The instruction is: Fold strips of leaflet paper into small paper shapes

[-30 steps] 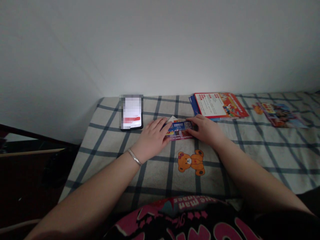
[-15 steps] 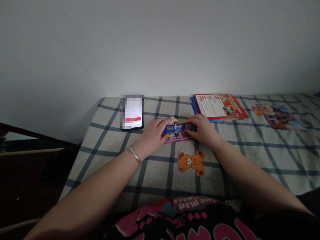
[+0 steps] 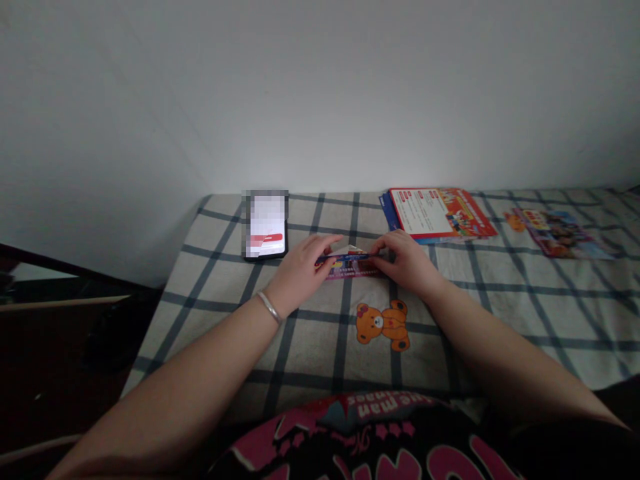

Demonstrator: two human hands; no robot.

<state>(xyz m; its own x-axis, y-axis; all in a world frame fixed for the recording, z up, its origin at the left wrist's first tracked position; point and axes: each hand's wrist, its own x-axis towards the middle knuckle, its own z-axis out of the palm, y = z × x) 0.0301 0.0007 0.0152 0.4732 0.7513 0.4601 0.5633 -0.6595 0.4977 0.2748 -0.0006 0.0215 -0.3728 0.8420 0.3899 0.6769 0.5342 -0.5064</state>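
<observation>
A small folded colourful leaflet (image 3: 349,263) lies on the checked sheet (image 3: 310,333) between my hands. My left hand (image 3: 301,270), with a silver bracelet on the wrist, pinches its left end. My right hand (image 3: 406,261) pinches its right end. A blue flap of the leaflet is lifted and shows almost edge-on above the pink part that lies flat.
A lit phone (image 3: 265,224) lies to the left of my hands near the wall. A stack of red and blue leaflets (image 3: 436,213) lies behind my right hand, another leaflet (image 3: 560,233) farther right. An orange bear print (image 3: 383,324) marks the sheet. The bed edge drops off at left.
The blue flap has been folded further over; a second ago its printed face showed, now it is nearly edge-on. Both hands have stayed at the leaflet's ends.
</observation>
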